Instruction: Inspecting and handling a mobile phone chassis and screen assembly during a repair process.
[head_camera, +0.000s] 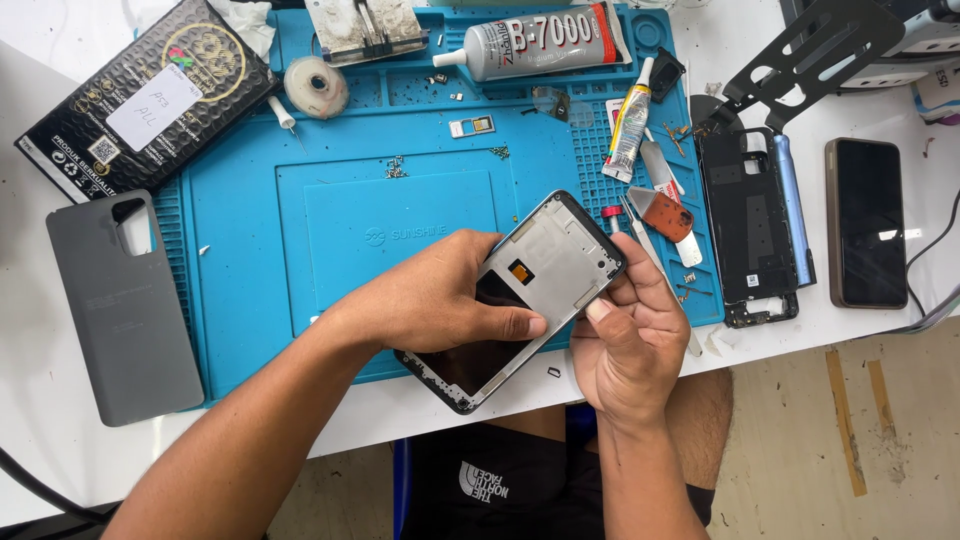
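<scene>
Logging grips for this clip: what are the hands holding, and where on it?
Both hold a phone frame: left hand across its middle, right hand at its right edge.

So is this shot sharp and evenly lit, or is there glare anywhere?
Head view: bright, even light, soft shadows under both hands; the phone frame and blue mat are sharp; a small glint shows on the dark phone at the right.

This is a phone repair bench: a blue work mat (250, 250) strewn with tiny screws (396, 167), glue tubes (545, 42) (one large, one small), a stripped phone frame (748, 225) and a loose back cover (120, 310).
</scene>
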